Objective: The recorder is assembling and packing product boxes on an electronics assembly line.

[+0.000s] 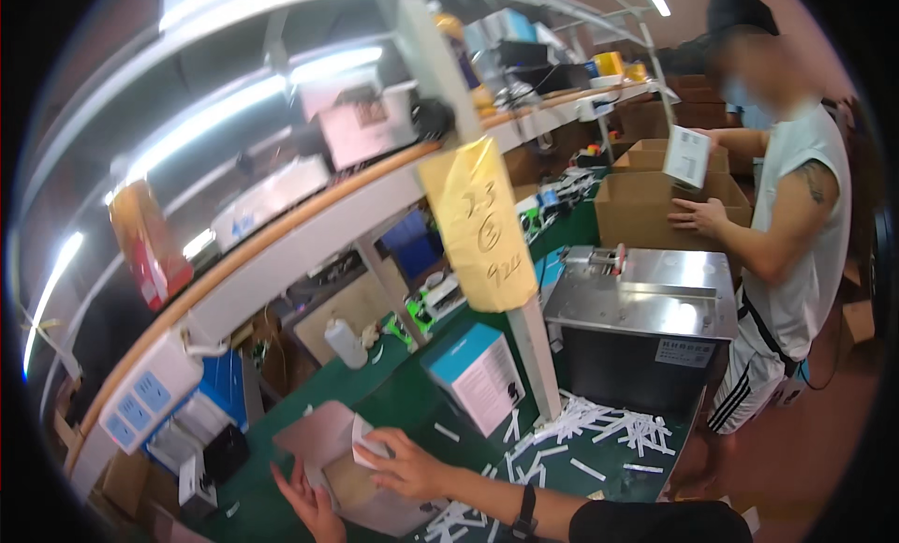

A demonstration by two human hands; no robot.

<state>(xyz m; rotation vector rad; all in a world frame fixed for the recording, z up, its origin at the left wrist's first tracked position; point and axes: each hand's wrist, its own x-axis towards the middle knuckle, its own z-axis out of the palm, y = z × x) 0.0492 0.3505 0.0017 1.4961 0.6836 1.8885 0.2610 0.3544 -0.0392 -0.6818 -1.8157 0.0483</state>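
Observation:
An open cardboard box (351, 482), pale with a brown inside, stands on the green table in front of me. My left hand (307, 507) is at its left side, fingers spread and thumb up against the wall. From the right, my right hand (405, 463) reaches over the opening, its fingers closed on a small white piece (367, 443) at the far edge. Whether that piece is a flap or a separate part, I cannot tell. A dark band circles my right wrist. A closed white and teal box (475, 379) stands beyond.
White paper strips (609, 426) litter the table (393, 393) at right. A metal machine (646, 295) stands beside a post with a yellow paper (480, 225). At far right a person (796, 197) holds a white box (686, 156) over a carton (646, 211). A white bottle (346, 344) stands under the shelf.

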